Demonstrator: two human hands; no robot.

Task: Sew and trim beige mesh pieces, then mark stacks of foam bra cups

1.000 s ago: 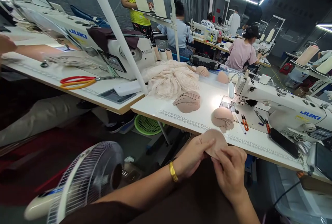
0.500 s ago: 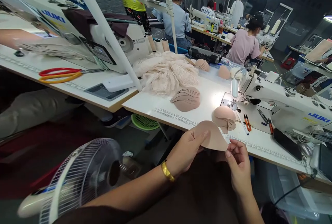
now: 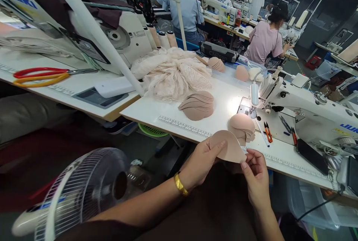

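Note:
A beige bra cup is held up in front of the table's near edge. My left hand grips its left side, thumb on top and fingers underneath. At the cup's pointed right tip, my right hand pinches the edge between thumb and fingers. Just beyond the held cup lies a stack of bra cups, near the needle area of a white sewing machine. Another fanned stack of darker-looking cups sits to the left on the white table.
Cream lace is heaped behind the stacks. Orange thread snips, a pen and a phone lie by the machine. Large scissors rest on the left table. A fan stands low left. Several people sit or stand further back.
The head view has shifted slightly, so the left table's things sit further left. Both hands keep the bra cup in nearly the same place, the right thumb a little closer over its tip.

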